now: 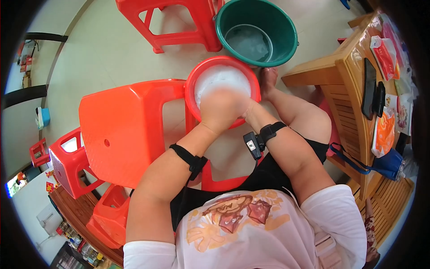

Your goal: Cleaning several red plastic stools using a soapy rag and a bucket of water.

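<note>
A red plastic bucket (190, 101) holding white suds stands in front of me between my legs. Over its near side my left hand (220, 106) and my right hand (247, 107) are close together, at the edge of the foam. Both hands are blurred, and their fingers cannot be made out, so whether they hold anything is hidden. Right behind the red bucket, a green plastic bucket (292, 43) with cloudy water in it stands on the tiled floor.
A red plastic stool (117, 134) is close on the left, another (178, 37) beyond the buckets, with several more at far left. On the right, a wooden bench (352, 77) bears a black phone (369, 89), plastic packets (384, 131) and a blue strapped item (389, 164).
</note>
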Demonstrator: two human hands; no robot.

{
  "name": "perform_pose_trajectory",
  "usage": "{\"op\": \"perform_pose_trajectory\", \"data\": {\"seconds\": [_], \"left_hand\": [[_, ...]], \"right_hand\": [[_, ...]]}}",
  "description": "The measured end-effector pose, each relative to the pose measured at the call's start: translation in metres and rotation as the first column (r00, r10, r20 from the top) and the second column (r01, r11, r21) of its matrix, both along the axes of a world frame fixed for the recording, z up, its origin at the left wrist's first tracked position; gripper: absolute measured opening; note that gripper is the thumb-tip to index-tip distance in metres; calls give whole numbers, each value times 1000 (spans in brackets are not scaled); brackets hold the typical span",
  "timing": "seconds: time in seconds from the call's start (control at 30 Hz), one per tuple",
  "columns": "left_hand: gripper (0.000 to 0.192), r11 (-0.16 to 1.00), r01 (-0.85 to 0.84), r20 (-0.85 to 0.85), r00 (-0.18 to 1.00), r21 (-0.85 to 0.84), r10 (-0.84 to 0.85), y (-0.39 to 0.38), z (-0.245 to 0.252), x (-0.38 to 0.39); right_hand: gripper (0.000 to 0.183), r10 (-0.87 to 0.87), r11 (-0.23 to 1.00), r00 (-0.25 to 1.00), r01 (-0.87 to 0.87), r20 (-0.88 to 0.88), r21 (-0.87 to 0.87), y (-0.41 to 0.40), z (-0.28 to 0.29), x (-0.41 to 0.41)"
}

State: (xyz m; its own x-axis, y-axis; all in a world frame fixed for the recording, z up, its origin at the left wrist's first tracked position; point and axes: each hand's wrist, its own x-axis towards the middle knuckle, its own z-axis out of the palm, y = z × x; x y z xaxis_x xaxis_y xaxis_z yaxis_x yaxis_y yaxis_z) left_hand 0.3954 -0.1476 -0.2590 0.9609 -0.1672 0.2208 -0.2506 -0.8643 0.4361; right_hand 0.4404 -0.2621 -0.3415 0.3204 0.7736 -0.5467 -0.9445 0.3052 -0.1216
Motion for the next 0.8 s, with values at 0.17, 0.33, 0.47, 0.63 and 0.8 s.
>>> {"op": "perform_pose_trajectory", "data": {"seconds": [0.17, 0.33, 0.47, 0.63, 0.8], "left_hand": [[13, 980, 197, 76, 978, -11, -196, 3, 11, -11], [10, 969, 236, 25, 971, 71, -238, 1, 17, -21], [8, 960, 273, -1, 962, 67, -274, 3, 14, -27], [9, 939, 308, -34, 951, 154, -306, -5, 16, -29], [14, 892, 279, -111, 960, 357, -256, -19, 13, -36]], "right_hand": [[19, 168, 925, 946, -54, 277, -376, 5, 46, -7], [20, 181, 946, 938, -84, 296, -313, 6, 37, -15], [20, 209, 956, 923, -124, 322, -264, 5, 27, -13], [21, 263, 958, 894, -196, 363, -211, -6, 17, -14], [22, 288, 954, 869, -226, 403, -195, 1, 1, -17]]}}
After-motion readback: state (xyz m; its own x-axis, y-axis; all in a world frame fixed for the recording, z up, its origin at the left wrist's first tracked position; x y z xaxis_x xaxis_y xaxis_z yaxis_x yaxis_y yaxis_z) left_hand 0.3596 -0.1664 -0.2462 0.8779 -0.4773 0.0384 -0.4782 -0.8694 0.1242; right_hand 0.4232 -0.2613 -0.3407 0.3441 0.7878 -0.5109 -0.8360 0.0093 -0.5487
